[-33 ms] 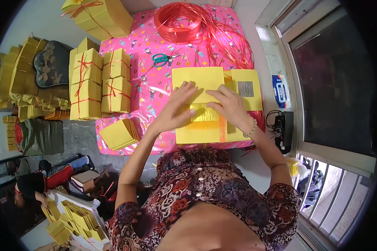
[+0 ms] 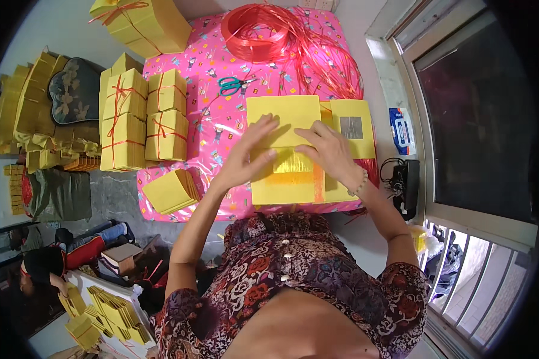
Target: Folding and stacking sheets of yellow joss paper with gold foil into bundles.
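Note:
Before me on the table lies yellow joss paper (image 2: 282, 110), with a gold foil patch (image 2: 293, 161) and an orange band showing below a folded-over edge. My left hand (image 2: 250, 152) is over its left side, open, fingers stretched and thumb apart. My right hand (image 2: 329, 149) rests on the right side, fingers bent; its thumb and forefinger meet the paper at the folded edge, closed on it. Beyond that hand another yellow sheet (image 2: 360, 143) carries a grey foil square. What lies under my right palm is hidden.
Tied yellow paper bundles (image 2: 124, 122) stand on the left of the pink patterned tablecloth (image 2: 212, 128), near a small loose stack (image 2: 171, 192). Green-handled scissors (image 2: 229, 86) and a coil of red plastic strapping (image 2: 254, 36) lie farther back. Another person (image 2: 54, 263) works at the lower left.
My left hand has shifted slightly left and its fingers have drawn back a little from the folded edge. My right hand stays in almost the same place.

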Demonstrator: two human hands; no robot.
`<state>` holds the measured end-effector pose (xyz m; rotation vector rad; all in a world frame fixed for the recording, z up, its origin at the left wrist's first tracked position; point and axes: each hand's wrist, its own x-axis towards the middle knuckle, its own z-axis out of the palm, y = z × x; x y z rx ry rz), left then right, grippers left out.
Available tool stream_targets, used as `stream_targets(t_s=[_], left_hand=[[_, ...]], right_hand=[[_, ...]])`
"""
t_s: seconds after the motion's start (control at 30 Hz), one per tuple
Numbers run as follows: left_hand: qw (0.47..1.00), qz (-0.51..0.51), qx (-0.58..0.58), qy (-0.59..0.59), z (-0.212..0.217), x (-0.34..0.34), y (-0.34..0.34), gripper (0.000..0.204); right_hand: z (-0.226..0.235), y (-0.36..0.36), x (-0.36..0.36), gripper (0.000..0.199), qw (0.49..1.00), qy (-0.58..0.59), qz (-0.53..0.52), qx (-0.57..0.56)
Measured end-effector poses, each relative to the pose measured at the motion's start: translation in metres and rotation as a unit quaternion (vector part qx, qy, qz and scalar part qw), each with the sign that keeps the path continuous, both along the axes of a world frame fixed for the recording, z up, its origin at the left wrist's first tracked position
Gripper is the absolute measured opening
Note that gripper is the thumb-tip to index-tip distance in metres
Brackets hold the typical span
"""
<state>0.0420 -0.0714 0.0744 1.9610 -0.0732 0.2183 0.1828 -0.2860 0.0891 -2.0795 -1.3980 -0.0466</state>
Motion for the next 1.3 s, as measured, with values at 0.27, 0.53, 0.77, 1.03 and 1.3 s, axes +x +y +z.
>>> stream_targets(t_s=[0.27,0.53,0.77,1.03,1.3], left_hand=[[0.936,0.344,0.064,0.043,0.011,0.002,0.000,0.059],[0.942,0.308,-0.130,-0.002,-0.023,0.034,-0.015,0.074],[0.882,0.340,-0.321,-0.064,-0.004,-0.003,-0.007,0.055],[0.725,0.544,-0.412,-0.096,-0.064,-0.158,0.066,0.031],[0.658,0.644,-0.388,-0.044,-0.187,-0.287,0.106,0.036]], right_hand=[[0.007,0.009,0.017,0.029,0.977,-0.210,0.044,-0.005],[0.005,0.014,0.019,0.033,0.966,-0.255,0.043,0.027],[0.014,0.017,-0.004,0.038,0.992,-0.107,0.029,0.058],[-0.005,0.015,-0.011,0.030,0.998,-0.027,0.027,0.051],[-0.017,0.010,-0.014,0.025,1.000,-0.012,0.015,0.024]])
